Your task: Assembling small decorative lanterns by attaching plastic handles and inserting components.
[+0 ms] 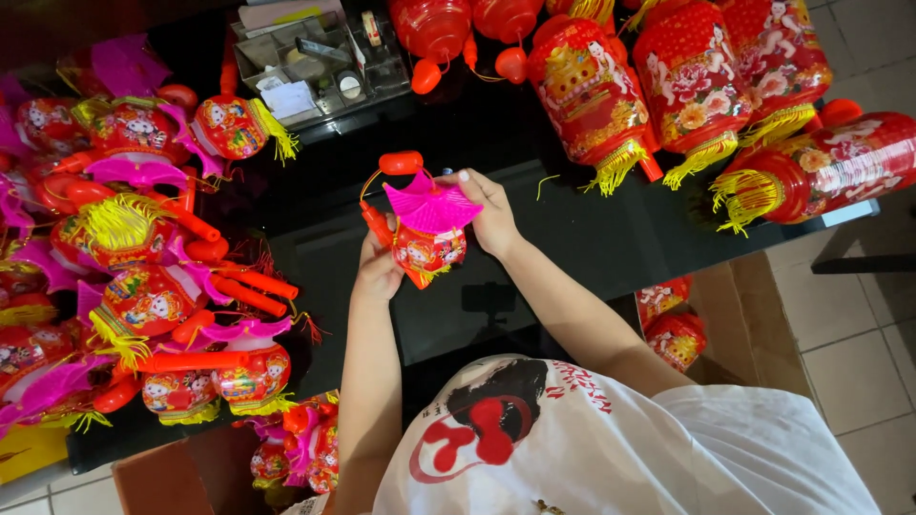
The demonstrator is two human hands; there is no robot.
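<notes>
Both my hands hold a small red toy lantern [428, 250] with a pink fan-shaped roof [432, 206] and a red handle [400, 163] above the black glass table [592, 238]. My left hand [378, 271] grips the lantern's left side by its red stick. My right hand [491, 215] holds the right side, its fingers touching the pink roof. The lantern's body shows cartoon figures and a yellow fringe at its base.
A pile of similar small lanterns [134, 277] with pink roofs fills the table's left. Large red cylinder lanterns [687, 86] with yellow tassels lie along the far right. A clear organiser tray [305, 62] stands at the back. Cardboard boxes [735, 324] with more lanterns sit on the tiled floor.
</notes>
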